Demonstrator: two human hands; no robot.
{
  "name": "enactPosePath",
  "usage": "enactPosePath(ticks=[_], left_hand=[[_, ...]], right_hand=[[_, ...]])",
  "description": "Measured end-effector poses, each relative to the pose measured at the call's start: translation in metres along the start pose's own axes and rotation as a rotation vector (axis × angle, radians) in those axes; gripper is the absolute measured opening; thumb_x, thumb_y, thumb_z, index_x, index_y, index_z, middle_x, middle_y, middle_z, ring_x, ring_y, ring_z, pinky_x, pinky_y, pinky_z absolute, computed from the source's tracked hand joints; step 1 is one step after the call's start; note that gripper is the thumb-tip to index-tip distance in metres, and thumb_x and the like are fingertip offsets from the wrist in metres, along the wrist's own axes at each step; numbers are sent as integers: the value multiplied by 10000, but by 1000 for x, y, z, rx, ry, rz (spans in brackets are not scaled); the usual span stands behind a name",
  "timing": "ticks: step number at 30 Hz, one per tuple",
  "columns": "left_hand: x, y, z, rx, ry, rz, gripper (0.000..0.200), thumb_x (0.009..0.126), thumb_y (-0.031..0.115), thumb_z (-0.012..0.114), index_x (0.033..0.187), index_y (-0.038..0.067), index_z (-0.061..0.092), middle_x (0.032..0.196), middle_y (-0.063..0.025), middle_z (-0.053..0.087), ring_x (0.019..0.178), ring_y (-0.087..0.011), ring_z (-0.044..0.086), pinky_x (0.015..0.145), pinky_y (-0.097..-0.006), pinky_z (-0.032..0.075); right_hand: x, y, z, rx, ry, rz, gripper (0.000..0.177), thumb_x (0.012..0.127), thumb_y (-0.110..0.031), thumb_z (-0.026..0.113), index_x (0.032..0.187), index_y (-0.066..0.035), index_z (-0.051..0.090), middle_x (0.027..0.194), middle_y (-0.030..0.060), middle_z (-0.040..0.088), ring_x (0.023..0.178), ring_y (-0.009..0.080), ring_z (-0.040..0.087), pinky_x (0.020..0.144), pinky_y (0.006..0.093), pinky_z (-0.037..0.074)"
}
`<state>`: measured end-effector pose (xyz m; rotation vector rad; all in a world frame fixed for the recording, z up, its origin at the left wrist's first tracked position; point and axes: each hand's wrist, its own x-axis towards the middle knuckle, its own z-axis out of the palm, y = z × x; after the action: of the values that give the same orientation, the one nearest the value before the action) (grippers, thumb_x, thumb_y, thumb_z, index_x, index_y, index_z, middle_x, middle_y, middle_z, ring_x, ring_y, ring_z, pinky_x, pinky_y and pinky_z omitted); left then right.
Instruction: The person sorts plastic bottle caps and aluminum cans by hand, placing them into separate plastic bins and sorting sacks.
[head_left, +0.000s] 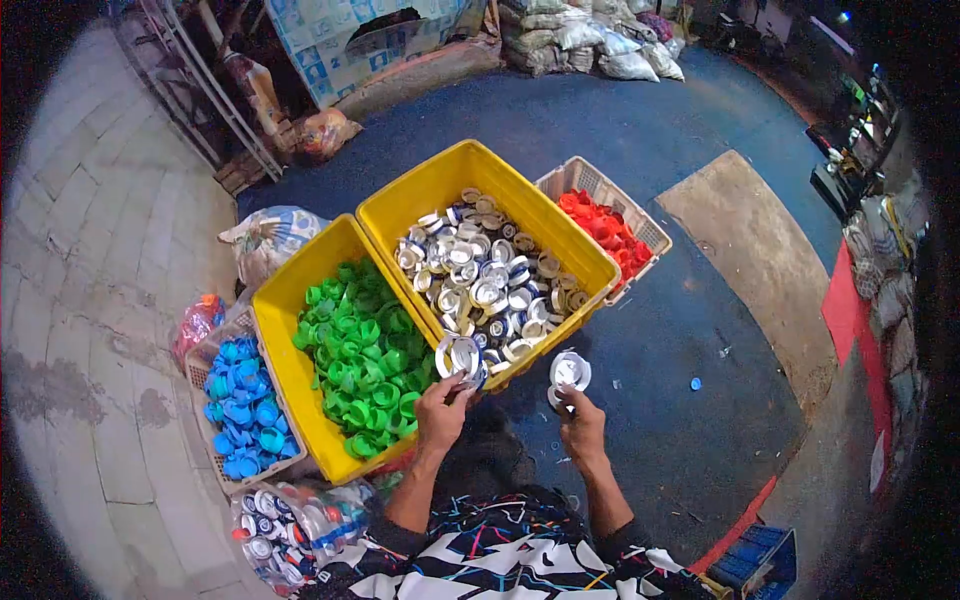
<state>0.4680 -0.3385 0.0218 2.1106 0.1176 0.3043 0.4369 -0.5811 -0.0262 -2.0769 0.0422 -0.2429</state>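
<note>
My left hand (443, 410) is closed on a white plastic cap (460, 356), held over the near edge of a yellow crate (405, 300). That crate holds a heap of white caps (487, 292), some with dark blue parts. To the right of the crate, my right hand (580, 422) pinches another white cap (571, 370) above the dark floor. Whether each hand has one cap or more is hard to make out. Left of the white caps, a second yellow crate (285, 293) holds green caps (363, 350).
A pale basket of red caps (608, 232) stands at the right, and one of blue caps (245, 405) at the left. A clear bag of mixed caps (290, 530) lies near my left side. Stacked sacks (590, 40) line the back. A blue crate (755, 565) sits low right.
</note>
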Motion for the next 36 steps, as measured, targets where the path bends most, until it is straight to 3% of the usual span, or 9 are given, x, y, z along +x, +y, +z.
enactPosePath(ticks=[5,10,15,18,19,20,24,31,36], left_hand=[[72,4,19,50,61,110,283,726,29,717,1006,9,687,840,-137,694,754,-242,679,691,-331,523],[206,3,36,134,65,229,348,740,21,686,1083,76,681,868,-185,672,778,-338,652,697,-398,515],[300,-26,50,284,-190,0,503,772,49,682,1259,107,568,954,-207,660,825,-367,642,699,-427,504],[295,-54,62,186,-219,-222,570,781,85,694,1317,117,504,1001,-195,662,800,-318,662,695,-427,508],[284,-112,85,162,-27,7,414,785,134,710,1181,73,608,944,-170,683,719,-267,673,662,-398,515],[271,-110,83,130,-35,-46,349,783,148,715,1109,55,631,902,-165,685,700,-262,671,651,-387,512],[209,-89,72,90,3,-251,209,793,198,720,869,8,682,746,-148,677,655,-257,665,610,-349,497],[92,-36,41,196,254,-445,363,840,315,698,719,-21,633,606,-141,609,539,-222,596,531,-350,441],[-6,-65,41,238,438,-598,489,881,378,643,595,-16,592,510,-108,555,455,-190,539,506,-340,418]], right_hand=[[79,-23,12,84,-61,23,404,758,85,618,1136,-60,611,939,165,677,851,303,674,736,359,529],[226,-61,36,-182,-103,-330,360,788,20,598,1139,-58,615,934,198,660,861,366,645,761,431,514],[332,-61,84,-262,-263,-448,499,752,57,497,1245,-20,503,961,248,622,843,419,608,732,492,492],[340,-9,108,-272,-330,-492,547,725,43,518,1267,-16,467,986,261,617,846,446,603,721,504,492],[331,-1,106,-262,-401,-378,567,706,42,526,1268,-17,483,995,269,617,881,444,601,758,485,490],[321,6,104,-253,-473,-262,586,687,42,533,1269,-17,499,1005,278,617,916,443,599,795,467,488],[280,36,93,-128,-519,-325,447,742,-61,643,1179,-5,573,943,260,641,875,431,613,769,458,496],[224,40,72,-146,-883,-367,401,781,-139,674,1165,-53,596,959,219,659,850,400,635,734,453,504],[194,42,91,-27,-1042,-496,375,799,-121,637,1163,-40,595,995,217,653,888,395,632,756,448,501]])
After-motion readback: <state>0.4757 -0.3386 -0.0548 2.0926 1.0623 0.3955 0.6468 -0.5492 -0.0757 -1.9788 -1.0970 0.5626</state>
